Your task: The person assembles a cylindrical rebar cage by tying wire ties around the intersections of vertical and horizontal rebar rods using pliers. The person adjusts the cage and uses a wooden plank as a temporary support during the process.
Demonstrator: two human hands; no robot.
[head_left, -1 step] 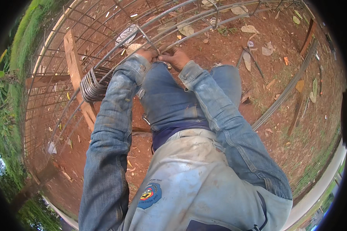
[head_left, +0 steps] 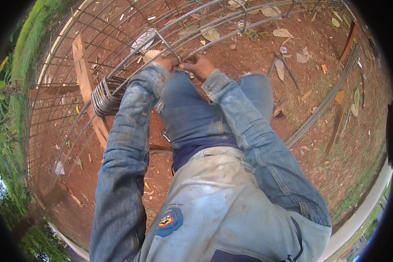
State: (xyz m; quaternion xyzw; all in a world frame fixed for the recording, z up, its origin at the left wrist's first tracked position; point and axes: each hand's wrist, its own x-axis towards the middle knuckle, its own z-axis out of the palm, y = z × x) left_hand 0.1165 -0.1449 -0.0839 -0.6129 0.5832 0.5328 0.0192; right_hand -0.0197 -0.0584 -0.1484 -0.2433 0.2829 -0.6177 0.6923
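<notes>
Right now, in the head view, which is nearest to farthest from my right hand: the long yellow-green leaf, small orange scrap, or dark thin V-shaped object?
From your right hand:
1. Dark thin V-shaped object, on the ground to its right.
2. Small orange scrap, farther right.
3. Long yellow-green leaf, farthest right, lower.

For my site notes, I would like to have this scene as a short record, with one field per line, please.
Hands: left hand and right hand close together, fingertips meeting
Nearest thing: bent steel bar, its lower end at the fingers
In the fingers: too small to tell
Left side: bunch of steel loops by a wooden plank
Right side: bundle of thin rods on the ground
Ground: reddish soil with dry leaves
</notes>
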